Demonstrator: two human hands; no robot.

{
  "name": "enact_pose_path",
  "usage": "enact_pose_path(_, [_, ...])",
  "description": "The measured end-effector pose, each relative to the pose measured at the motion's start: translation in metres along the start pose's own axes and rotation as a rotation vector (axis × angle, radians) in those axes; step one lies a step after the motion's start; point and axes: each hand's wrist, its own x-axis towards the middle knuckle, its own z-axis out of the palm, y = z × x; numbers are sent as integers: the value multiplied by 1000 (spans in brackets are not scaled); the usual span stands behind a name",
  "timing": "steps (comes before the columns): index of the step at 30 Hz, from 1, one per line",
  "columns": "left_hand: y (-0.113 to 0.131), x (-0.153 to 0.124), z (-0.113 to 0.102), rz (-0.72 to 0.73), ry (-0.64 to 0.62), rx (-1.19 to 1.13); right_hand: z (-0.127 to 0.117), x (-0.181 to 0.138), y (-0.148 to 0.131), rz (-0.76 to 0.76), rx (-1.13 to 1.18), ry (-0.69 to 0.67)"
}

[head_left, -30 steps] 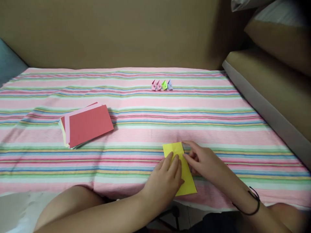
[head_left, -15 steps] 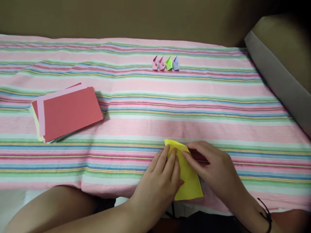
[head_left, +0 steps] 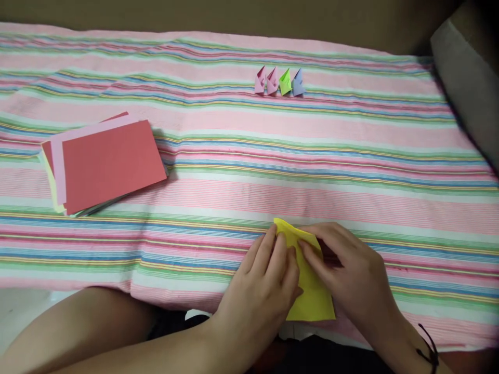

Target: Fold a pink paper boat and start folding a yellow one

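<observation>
A yellow paper strip (head_left: 310, 293) lies near the front edge of a striped cloth (head_left: 273, 176). My left hand (head_left: 261, 288) presses its fingers flat on the strip's left side. My right hand (head_left: 349, 275) pinches the strip's far right corner and folds it over towards the middle. The far end of the paper now comes to a slanted point. Most of the strip's middle is hidden under my fingers.
A stack of coloured paper sheets (head_left: 105, 163), red on top, lies at the left. Several small folded paper pieces (head_left: 279, 82), pink, green and purple, stand in a row at the back. A brown cushion (head_left: 468, 78) borders the right side.
The camera has tilted down and the view has shifted. The strip's flat far end has been folded into a slanted corner by my right hand. My left hand keeps pressing the paper.
</observation>
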Motion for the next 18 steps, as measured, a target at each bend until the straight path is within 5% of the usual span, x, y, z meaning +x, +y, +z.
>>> enact_pose_path(5, [-1, -1, -1, -14, -45, 7, 2, -6, 0, -111, -89, 36])
enact_pose_path(14, [-1, -2, -1, -39, -107, -38, 3, -4, 0, -23, -159, 108])
enact_pose_path(18, [-13, 8, -6, -95, -84, -262, 0, -4, -2, 136, -75, 110])
